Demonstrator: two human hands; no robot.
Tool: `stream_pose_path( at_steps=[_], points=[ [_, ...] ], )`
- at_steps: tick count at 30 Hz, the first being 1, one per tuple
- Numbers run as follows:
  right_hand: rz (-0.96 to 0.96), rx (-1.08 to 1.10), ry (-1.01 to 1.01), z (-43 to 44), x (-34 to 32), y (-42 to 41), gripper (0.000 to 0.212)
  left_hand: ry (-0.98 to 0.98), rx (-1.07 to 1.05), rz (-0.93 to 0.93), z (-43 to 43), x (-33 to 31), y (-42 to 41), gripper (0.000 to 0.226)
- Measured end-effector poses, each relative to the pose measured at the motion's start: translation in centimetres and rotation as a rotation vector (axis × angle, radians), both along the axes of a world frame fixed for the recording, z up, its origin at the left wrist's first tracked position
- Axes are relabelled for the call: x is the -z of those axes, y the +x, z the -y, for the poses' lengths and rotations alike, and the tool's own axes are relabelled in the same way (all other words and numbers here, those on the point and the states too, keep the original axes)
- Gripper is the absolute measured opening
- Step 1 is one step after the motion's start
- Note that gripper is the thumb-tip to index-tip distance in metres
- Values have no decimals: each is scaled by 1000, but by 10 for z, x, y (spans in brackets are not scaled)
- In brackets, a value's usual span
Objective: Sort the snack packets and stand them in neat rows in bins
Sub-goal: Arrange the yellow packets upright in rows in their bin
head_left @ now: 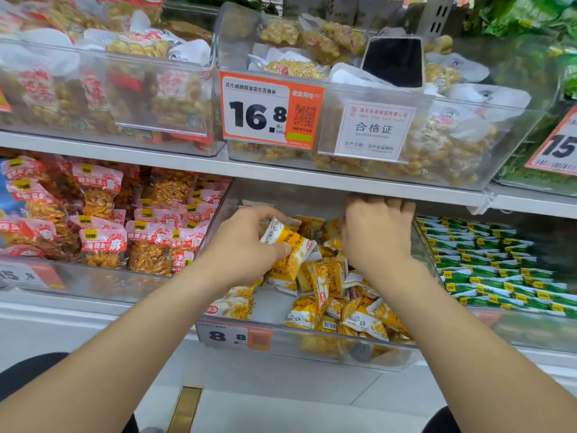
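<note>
Left hand [246, 245] pinches a yellow packet [292, 245] above the loose heap [346, 307] in the clear bin [271, 306]; right hand [377, 232] curls down among packets at the back, grasp impossible to tell.

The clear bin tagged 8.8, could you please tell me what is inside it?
Yellow-and-white snack packets lie jumbled inside, mostly on the right, leaving bare bin floor front left. The left hand grips one packet; the right hand covers whatever lies at the back.
</note>
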State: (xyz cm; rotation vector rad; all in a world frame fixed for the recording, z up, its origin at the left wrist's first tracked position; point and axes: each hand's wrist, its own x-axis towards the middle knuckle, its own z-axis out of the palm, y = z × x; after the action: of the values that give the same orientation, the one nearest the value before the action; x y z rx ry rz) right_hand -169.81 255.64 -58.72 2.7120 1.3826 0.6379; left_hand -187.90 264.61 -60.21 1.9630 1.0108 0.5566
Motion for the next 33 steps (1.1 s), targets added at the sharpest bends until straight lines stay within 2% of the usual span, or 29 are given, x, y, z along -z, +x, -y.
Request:
stream_pose_path(
  at_steps=[1,2,5,7,8,10,12,15,17,19,20,21,23,24,27,28,30,33],
  points=[
    [-37,-90,47,-2,-1,-1,28,-68,-31,64,1,0,-2,32],
    [-156,-215,134,-3,-1,-3,24,-123,-61,119,1,0,-3,30],
    [-834,-408,373,-5,-2,-17,35,-253,-109,222,4,-8,-6,29],
    [-1213,-418,405,-5,-2,-23,47,-346,-121,295,5,-11,-8,33],
    [-1332,-426,389,-4,-2,-23,50,-401,-124,346,7,-13,-10,35],
    [-1413,-483,355,0,-5,-19,43,-444,-110,403,6,-15,-14,39],
    [-1423,-495,347,1,-3,-15,33,-425,-49,368,5,-18,-18,42],
    [-1546,-472,292,-2,2,-13,41,-435,26,343,4,-23,-22,45],
    [-1628,-515,295,-2,1,-16,37,-319,15,279,0,-23,-24,45],
    [-1606,-553,278,0,-2,-18,24,-29,-29,84,-7,-15,-26,44],
    [-1534,-549,261,-1,0,-18,18,125,-46,-26,-8,-11,-26,45],
    [-1365,-523,232,-3,4,-16,12,251,-47,-123,-10,-4,-25,45],
    [-868,-458,89,-9,13,-12,8,422,-7,-290,-10,6,-23,35],
    [-698,-441,4,-12,17,-14,13,466,32,-362,-9,11,-23,27],
    [-581,-512,-178,-18,25,-29,19,458,129,-484,-3,15,-23,7],
    [-511,-548,-244,-20,28,-35,21,466,148,-539,-2,15,-23,8],
    [-308,-613,-312,-28,38,-45,24,489,176,-634,0,16,-23,30],
    [-126,-617,-269,-40,44,-47,14,476,189,-673,-2,19,-23,41]
  ],
)
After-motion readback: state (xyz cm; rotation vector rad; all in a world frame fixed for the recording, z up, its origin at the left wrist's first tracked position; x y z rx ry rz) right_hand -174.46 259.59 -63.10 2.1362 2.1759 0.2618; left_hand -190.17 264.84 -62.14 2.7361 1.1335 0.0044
